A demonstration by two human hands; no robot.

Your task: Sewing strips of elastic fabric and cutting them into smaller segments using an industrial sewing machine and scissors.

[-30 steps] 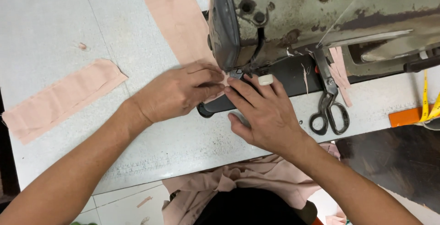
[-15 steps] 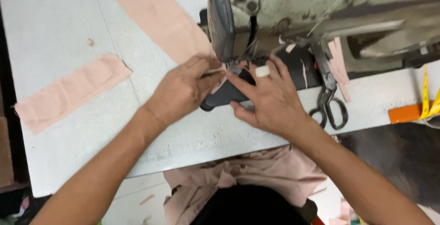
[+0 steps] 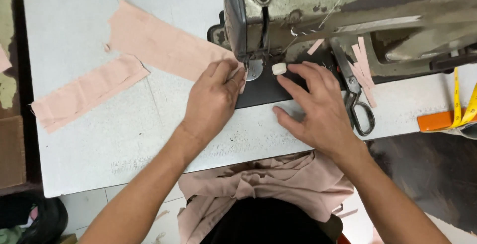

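A worn grey sewing machine (image 3: 357, 15) stands at the back of a white table (image 3: 99, 139). My left hand (image 3: 213, 100) lies flat on the end of a pink fabric strip (image 3: 164, 45), fingertips at the presser foot (image 3: 254, 69). My right hand (image 3: 318, 107) rests with spread fingers on the dark machine bed (image 3: 263, 90), right of the needle; its index fingertip wears a white thimble-like cap (image 3: 279, 68). Neither hand grips anything.
A second pink strip (image 3: 84, 92) lies at the left of the table. Black-handled scissors (image 3: 358, 105) and small pink scraps (image 3: 362, 62) lie right of the needle. A yellow tape measure (image 3: 462, 110) and orange object (image 3: 437, 121) sit far right. Pink cloth (image 3: 268, 184) is bunched in my lap.
Both hands have spread flat: the left now presses the pink strip at the presser foot, the right has moved off to the right onto the bed. The view has shifted closer.
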